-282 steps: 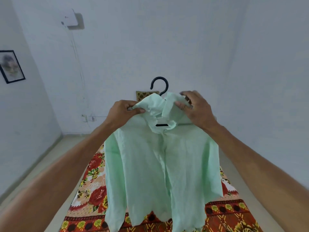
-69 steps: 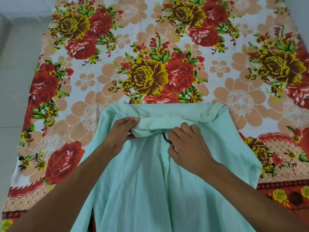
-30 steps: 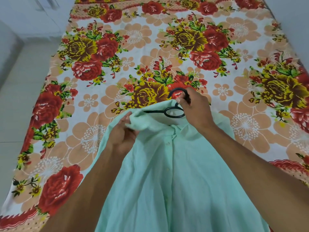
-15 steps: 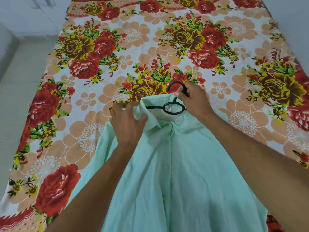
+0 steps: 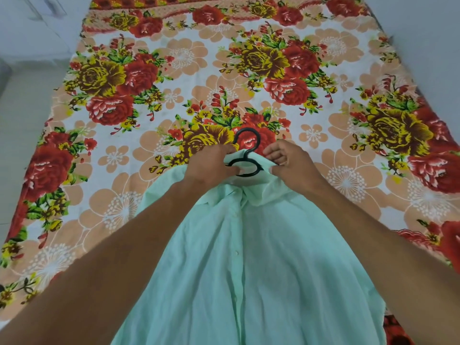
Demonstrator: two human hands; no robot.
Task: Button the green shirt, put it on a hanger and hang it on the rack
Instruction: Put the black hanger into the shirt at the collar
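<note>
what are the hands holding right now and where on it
Both hands grip the green shirt at its collar: the left hand on the collar's left side, the right hand on its right, either side of the black hanger.

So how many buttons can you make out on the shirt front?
2: one small white button mid-placket on the pale green shirt, another fainter just below the collar. Folds may hide others.

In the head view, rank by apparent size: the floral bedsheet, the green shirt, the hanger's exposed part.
1. floral bedsheet, fills most of the frame.
2. green shirt, though nearness to the camera enlarges it.
3. hanger, only its hook and neck loop show.
</note>
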